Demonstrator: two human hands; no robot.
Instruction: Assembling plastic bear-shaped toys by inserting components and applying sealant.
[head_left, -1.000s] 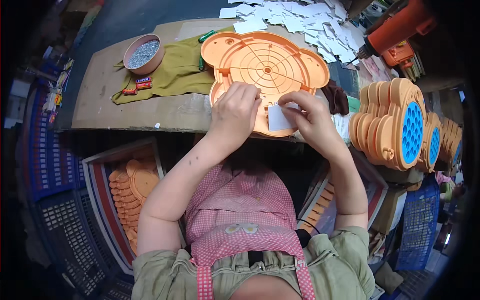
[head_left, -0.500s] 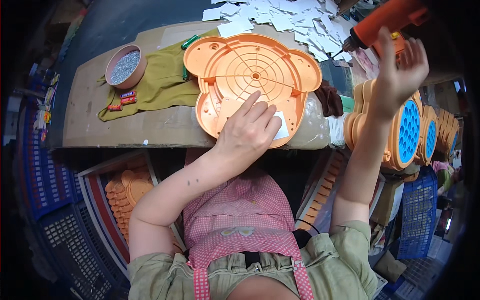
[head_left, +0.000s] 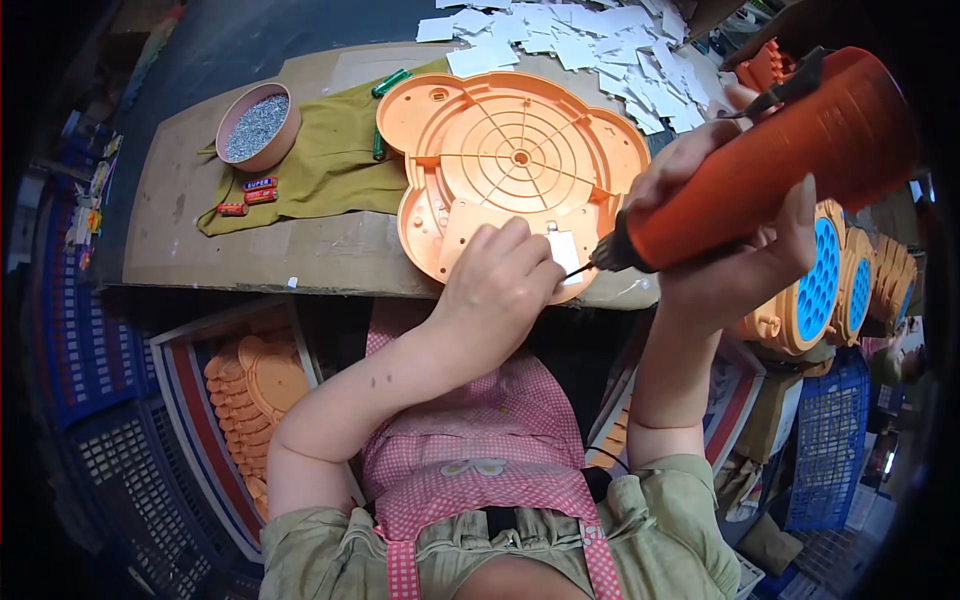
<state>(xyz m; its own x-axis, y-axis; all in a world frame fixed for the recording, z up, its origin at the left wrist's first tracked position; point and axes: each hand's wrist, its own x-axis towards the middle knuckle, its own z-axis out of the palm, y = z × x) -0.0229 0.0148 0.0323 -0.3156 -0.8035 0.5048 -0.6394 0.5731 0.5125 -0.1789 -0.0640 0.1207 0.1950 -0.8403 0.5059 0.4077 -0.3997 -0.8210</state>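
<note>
An orange bear-shaped plastic shell [head_left: 520, 115] lies hollow side up at the table's front edge. On its lower right part rests a white slip [head_left: 566, 255]. My left hand [head_left: 503, 285] is over the shell's lower part with its fingers curled together; whatever they pinch, if anything, is hidden. In my right hand [head_left: 715, 285] is an orange electric screwdriver [head_left: 770, 175], held aslant with fingers wrapped round its body. Its thin bit points down-left and reaches the white slip's edge, close to my left fingertips. Whether the bit touches a screw cannot be made out.
A pink bowl [head_left: 272, 158] of small silvery pieces and red batteries [head_left: 260, 196] sit left, by an olive cloth [head_left: 330, 185] with green cylinders [head_left: 391, 83]. White slips [head_left: 560, 28] cover the back. Orange shells with blue panels [head_left: 818, 270] stand right; a box of orange parts [head_left: 270, 380] is below left.
My right hand has taken hold of the electric screwdriver and brought it down and left to the shell. My left fingers have drawn in from pointing and moved slightly lower.
</note>
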